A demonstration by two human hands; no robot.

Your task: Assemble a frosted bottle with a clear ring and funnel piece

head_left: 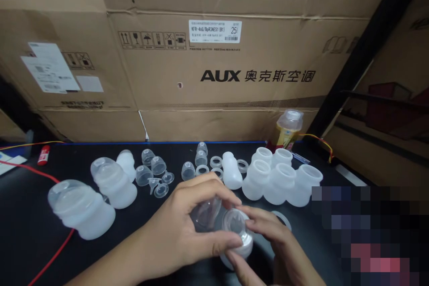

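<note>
My left hand (191, 223) curves over a small translucent baby bottle (236, 250), its thumb and fingers closed on the top. My right hand (275, 237) closes on the same bottle from the right, fingertips and thumb at the rim. A clear ring-shaped piece (235, 223) sits at the bottle's mouth; whether it is fastened cannot be seen. Under my left palm shows a clear domed piece (206, 214), partly hidden by the fingers. A pale flat ring (281, 220) lies on the table just beyond my right hand.
Assembled capped bottles (82, 210) stand at the left, with clear caps (158, 165) and nipples beside them. White rings (202, 170) and a lone bottle (232, 172) lie mid-table. Several open bottles (284, 178) cluster right, before a capped jar (288, 129). Red cable (53, 257) crosses the left.
</note>
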